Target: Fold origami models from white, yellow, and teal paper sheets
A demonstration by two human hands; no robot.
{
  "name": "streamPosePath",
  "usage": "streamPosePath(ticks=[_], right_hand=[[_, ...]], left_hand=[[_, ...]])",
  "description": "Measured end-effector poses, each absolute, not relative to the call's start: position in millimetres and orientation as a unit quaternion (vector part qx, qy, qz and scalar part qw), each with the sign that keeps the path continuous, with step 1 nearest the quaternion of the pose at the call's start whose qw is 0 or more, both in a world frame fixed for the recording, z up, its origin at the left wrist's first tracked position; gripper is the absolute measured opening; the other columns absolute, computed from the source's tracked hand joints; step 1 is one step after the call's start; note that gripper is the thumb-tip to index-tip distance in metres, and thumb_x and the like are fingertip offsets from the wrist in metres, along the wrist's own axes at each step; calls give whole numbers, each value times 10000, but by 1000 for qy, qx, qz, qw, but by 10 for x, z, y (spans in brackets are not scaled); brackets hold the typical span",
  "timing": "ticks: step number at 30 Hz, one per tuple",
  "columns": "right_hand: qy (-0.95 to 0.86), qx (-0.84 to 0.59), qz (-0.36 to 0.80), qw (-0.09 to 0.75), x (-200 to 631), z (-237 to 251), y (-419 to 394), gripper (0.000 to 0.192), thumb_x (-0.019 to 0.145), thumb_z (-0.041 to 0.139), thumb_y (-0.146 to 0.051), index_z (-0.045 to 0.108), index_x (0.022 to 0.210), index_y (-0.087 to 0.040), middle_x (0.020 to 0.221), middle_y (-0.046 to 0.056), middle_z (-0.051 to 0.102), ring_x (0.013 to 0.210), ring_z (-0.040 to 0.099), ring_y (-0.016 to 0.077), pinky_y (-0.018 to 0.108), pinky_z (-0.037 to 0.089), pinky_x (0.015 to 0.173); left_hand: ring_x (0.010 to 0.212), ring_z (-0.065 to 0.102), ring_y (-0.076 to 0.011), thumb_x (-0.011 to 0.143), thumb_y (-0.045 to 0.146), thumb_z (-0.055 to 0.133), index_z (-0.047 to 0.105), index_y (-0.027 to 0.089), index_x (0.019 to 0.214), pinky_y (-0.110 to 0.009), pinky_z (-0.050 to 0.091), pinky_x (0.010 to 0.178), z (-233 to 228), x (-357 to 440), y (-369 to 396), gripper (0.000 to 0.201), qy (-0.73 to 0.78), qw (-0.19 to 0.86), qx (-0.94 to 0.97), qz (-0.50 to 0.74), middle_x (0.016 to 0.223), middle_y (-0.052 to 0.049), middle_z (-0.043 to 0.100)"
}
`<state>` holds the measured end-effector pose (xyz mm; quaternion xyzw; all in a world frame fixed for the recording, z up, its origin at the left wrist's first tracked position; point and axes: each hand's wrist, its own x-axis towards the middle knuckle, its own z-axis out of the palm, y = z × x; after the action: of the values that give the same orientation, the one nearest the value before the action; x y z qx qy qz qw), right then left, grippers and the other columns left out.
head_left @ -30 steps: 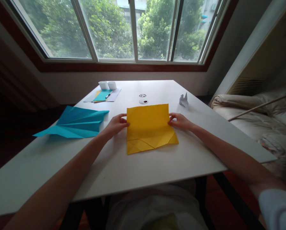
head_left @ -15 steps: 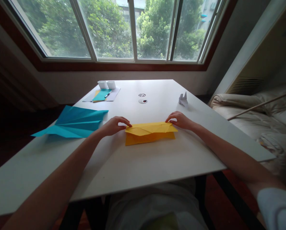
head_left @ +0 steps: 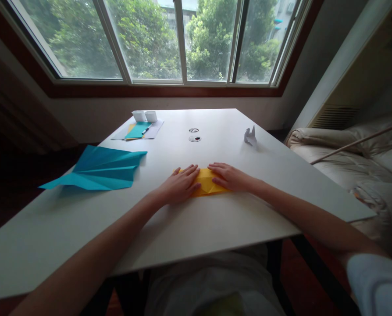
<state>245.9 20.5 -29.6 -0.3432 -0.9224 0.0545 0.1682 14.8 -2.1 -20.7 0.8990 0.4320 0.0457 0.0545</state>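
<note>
A folded sheet of yellow paper (head_left: 206,181) lies flat on the white table in front of me, creases showing across its middle. My left hand (head_left: 180,183) rests on its left part, palm down with fingers stretched out. On the right part lies my right hand (head_left: 229,176), also flat and open. Both hands cover the paper's ends, so only its centre and near edge show. Off to the left is a blue paper plane (head_left: 102,169) with pleated folds and spread wings.
A small white folded-paper figure (head_left: 250,135) stands at the right. Two round disc-like pieces (head_left: 194,139) lie mid-table. At the back left are white cups (head_left: 151,116), paper sheets (head_left: 137,130) and a pen (head_left: 146,130). A padded couch (head_left: 317,142) stands beyond the table's right edge.
Both hands have let go of the yellow paper's far corners and moved inward, now lying flat on it. The raised upper flap is pressed down.
</note>
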Motion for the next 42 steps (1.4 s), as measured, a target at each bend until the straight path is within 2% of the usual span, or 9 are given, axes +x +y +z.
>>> streamPosePath(ticks=[5,12,18,24,30,32,35,37,42], right_hand=[[-926,-356,93,87,2398,-380,176,598,882,332,-490,323,1376,-153,1420,135,325,1311,293,275,489,241,1057],[-916,-380,119,54,2447,-362,180,712,851,294,-596,234,1413,-164,1460,125,235,1341,220,267,464,179,1081],[-902,-409,142,-5,2613,-297,224,867,785,313,-687,140,1434,-139,1484,131,139,1360,131,293,466,140,1094],[-880,-436,177,-63,2869,-221,308,975,717,394,-727,57,1441,-167,1496,116,60,1363,78,320,507,93,1096],[-901,-396,176,-36,2953,-150,276,1132,600,584,-698,57,1440,-152,1499,132,36,1363,36,332,471,79,1105],[-917,-362,168,1,2940,-91,247,1074,602,632,-643,129,1436,-190,1497,112,114,1361,109,308,429,150,1100],[-937,-311,153,48,2903,1,201,758,696,631,-510,360,1358,-258,1421,74,338,1279,334,257,376,288,1040],[-946,-285,139,66,2877,46,172,560,745,610,-426,490,1265,-254,1327,73,463,1179,453,234,360,341,994],[-958,-257,101,78,2832,97,111,407,751,617,-353,595,1133,-215,1161,74,593,1042,541,217,350,394,923]], left_hand=[[1362,139,-231,885,556,156,108,153,1430,-484,138,1065,-299,157,-9,680,438,90,895,0,1482,-107,155],[1367,114,-230,850,625,151,68,185,1434,-454,112,1075,-253,114,1,736,449,112,886,-29,1493,-76,97],[1371,40,-265,764,730,209,-23,164,1429,-503,91,1069,-151,-127,36,904,504,143,845,-103,1493,-77,-11],[1369,-9,-282,711,753,288,-78,136,1419,-542,77,1059,-94,-318,90,1008,552,151,805,-155,1483,-86,-72],[1366,-36,-289,706,756,290,-56,100,1420,-526,71,1063,-55,-300,66,1029,564,150,799,-149,1478,-115,-71],[1366,-42,-283,710,754,288,-54,100,1420,-519,68,1064,-46,-329,80,1024,564,150,799,-143,1478,-117,-77],[1366,-49,-275,712,753,293,-50,131,1422,-509,64,1067,-51,-399,121,1005,553,148,809,-132,1482,-99,-75],[1365,-50,-283,708,757,298,-32,153,1426,-515,62,1064,-60,-434,144,994,552,142,812,-127,1485,-90,-65],[1361,-40,-303,703,762,306,-10,187,1427,-528,81,1055,-77,-460,167,977,561,135,807,-125,1485,-88,-48]])
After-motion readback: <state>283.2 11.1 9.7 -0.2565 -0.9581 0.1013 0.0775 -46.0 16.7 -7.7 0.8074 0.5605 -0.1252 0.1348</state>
